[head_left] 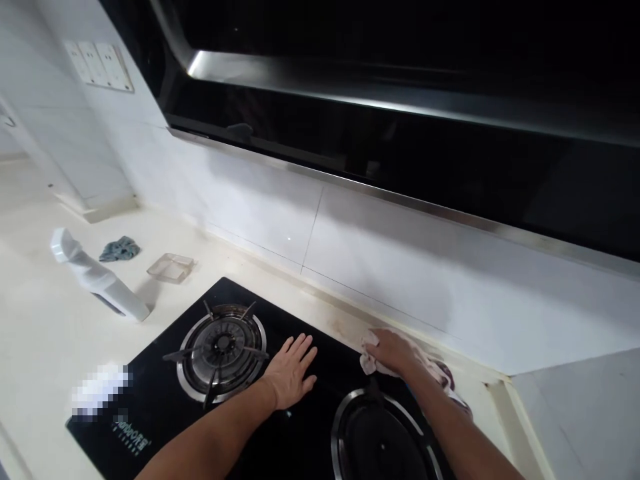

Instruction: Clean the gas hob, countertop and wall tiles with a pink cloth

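My left hand (291,372) lies flat, fingers spread, on the black glass gas hob (165,400) between its two burners. My right hand (394,351) presses a pale patterned cloth (435,371) onto the counter strip at the hob's back edge, just below the white wall tiles. The left burner (220,350) has its metal pan support in place. The right burner (383,440) sits below my right forearm, which crosses over part of it.
A white spray bottle (95,277) lies on its side on the cream counter at left. Behind it are a crumpled blue-grey rag (119,249) and a small clear dish (171,267). A black range hood (400,120) hangs low above. Wall sockets (100,65) are at upper left.
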{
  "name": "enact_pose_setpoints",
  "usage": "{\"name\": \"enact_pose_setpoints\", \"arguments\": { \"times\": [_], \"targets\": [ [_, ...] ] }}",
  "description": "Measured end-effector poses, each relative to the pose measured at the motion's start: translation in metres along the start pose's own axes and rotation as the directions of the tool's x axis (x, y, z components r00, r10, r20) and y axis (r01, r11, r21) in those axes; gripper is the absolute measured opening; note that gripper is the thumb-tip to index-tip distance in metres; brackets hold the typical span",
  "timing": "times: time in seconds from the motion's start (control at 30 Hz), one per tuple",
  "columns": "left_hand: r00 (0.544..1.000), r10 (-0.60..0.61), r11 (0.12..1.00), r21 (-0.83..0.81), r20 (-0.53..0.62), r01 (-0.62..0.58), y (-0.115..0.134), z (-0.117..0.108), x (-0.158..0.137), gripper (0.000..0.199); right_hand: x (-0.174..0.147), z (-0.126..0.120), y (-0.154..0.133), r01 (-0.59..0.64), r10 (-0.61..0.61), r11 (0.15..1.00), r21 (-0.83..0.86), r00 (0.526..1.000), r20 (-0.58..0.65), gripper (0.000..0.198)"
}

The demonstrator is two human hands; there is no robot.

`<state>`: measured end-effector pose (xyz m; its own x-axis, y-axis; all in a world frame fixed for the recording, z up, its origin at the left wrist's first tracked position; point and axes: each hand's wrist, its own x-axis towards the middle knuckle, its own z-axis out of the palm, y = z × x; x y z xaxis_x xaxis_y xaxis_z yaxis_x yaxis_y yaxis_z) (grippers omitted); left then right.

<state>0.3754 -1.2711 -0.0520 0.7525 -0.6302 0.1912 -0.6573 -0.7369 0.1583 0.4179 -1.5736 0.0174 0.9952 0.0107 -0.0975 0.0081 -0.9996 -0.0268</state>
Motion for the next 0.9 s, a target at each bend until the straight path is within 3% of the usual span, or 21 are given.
{"name": "enact_pose_setpoints", "arguments": {
  "times": [0.13,0.23,0.3,0.37,0.43,0.53,0.73,0.8,0.9],
  "targets": [
    [1.0,-0.008,0.999,-0.031,-0.003,0.008,0.002,-0.003,-0.002,0.063,0.026,0.005,-0.072,0.204,-0.204,0.979,0.018,0.978,-0.033,0.042],
    [1.0,-0.006,1.0,-0.018,-0.022,0.006,0.002,-0.003,-0.003,0.063,0.052,0.004,-0.129,0.381,-0.379,0.923,0.05,0.925,-0.04,0.031],
    [0.999,-0.003,1.0,-0.002,-0.033,0.003,0.0,-0.002,-0.003,0.062,0.066,0.001,-0.152,0.454,-0.453,0.888,0.066,0.891,-0.039,0.031],
    [0.999,0.005,1.0,0.017,-0.041,-0.004,-0.002,-0.001,-0.002,0.061,0.074,0.001,-0.155,0.495,-0.494,0.866,0.072,0.869,-0.035,0.034],
    [0.999,0.01,0.999,0.045,-0.049,-0.008,-0.004,0.0,-0.001,0.059,0.073,0.003,-0.137,0.503,-0.501,0.862,0.064,0.865,-0.039,0.036],
    [0.998,0.018,0.995,0.099,-0.058,-0.012,-0.005,0.0,0.0,0.058,0.048,0.008,-0.072,0.427,-0.426,0.904,0.029,0.904,-0.049,0.038],
    [0.996,0.029,0.987,0.157,-0.083,-0.015,-0.004,-0.006,0.002,0.055,-0.062,0.005,0.089,0.055,-0.057,0.996,-0.073,0.998,-0.031,0.048],
    [0.995,0.028,0.987,0.16,-0.096,-0.012,-0.003,-0.006,0.002,0.054,-0.091,0.0,0.117,-0.074,0.07,0.992,-0.098,0.996,-0.046,0.042],
    [0.993,0.03,0.987,0.163,-0.113,-0.011,-0.003,-0.005,0.002,0.054,-0.099,-0.007,0.123,-0.173,0.166,0.979,-0.104,0.984,-0.072,0.034]
  ]
}}
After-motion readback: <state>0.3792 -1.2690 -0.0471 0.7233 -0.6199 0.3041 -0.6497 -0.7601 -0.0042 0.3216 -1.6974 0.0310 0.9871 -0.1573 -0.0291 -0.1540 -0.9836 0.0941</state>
